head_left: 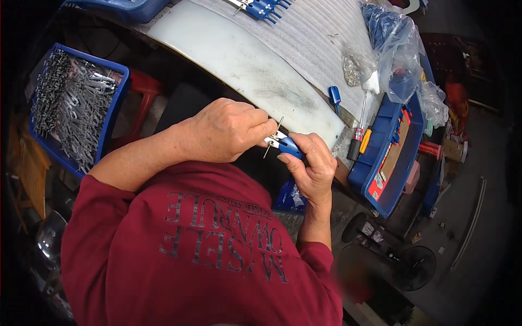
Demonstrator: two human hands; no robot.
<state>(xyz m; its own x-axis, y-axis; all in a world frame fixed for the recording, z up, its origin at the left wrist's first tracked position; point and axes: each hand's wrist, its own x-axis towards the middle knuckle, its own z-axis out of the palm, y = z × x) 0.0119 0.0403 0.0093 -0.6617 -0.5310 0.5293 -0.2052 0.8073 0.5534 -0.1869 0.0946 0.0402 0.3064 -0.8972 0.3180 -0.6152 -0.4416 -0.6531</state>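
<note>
Both my hands are closed on one small part with a blue plastic end (291, 146) and a silver metal end with round holes, like a folding-tool piece. My left hand (231, 127) pinches the metal end, its fingers curled. A thin metal pin (281, 123) sticks out crosswise near those fingertips. On the other side, my right hand (314, 165) grips the blue end between thumb and fingers. The part is held just over the near edge of a white board (244, 60). What lies under my left fingertips is hidden.
At the left stands a blue bin (126, 81) of metal pieces. A row of blue-handled parts (261, 7) lies at the far edge; a loose blue piece (335, 95) is nearer. To the right are a screwdriver (357, 136), a yellow-handled tool (366, 140), a blue tray (356, 176) and plastic bags (399, 49).
</note>
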